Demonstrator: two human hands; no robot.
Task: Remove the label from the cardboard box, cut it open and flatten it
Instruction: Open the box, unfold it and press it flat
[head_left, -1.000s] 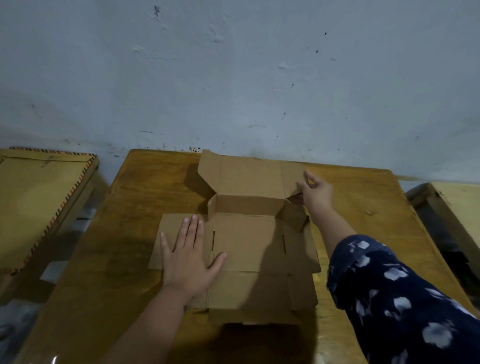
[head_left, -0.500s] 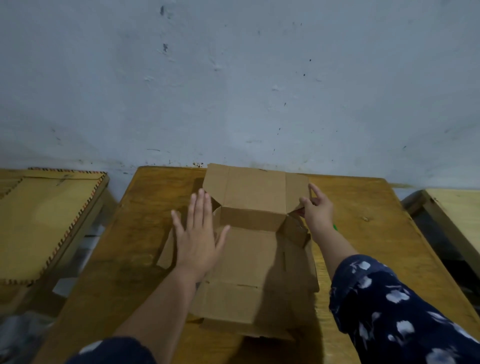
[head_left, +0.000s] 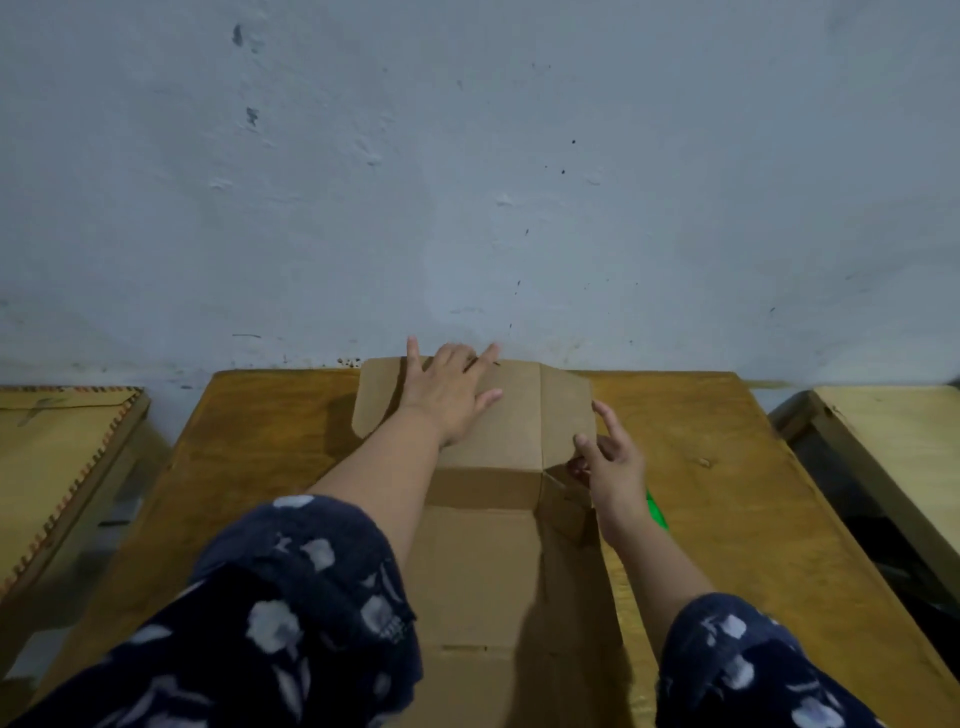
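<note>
- The cardboard box (head_left: 483, 571) lies opened out on the wooden tabletop (head_left: 727, 519), running from the near edge up to the far edge by the wall (head_left: 519, 182).
- Its far panel (head_left: 519, 415) reaches the tabletop's far edge, with a small flap sticking out on its left side and another on its right.
- A short cross wall of the box stands up in the middle, between the far panel and the near panels.
- The left hand (head_left: 447, 395) lies palm down on the far panel, fingers straight and spread, fingertips at the panel's far edge.
- The right hand (head_left: 610, 467) is at the right flap of the far panel; its fingers are loosely extended and touch the flap's edge, and whether they pinch it cannot be told.
- Both forearms come out of dark blue sleeves (head_left: 291, 623) with a pale floral print.
- A small green object (head_left: 655, 512) lies on the tabletop just right of the right wrist, mostly hidden.
- Other wooden surfaces stand apart beside the tabletop: one to the left (head_left: 62, 457) and one to the right (head_left: 893, 447).
</note>
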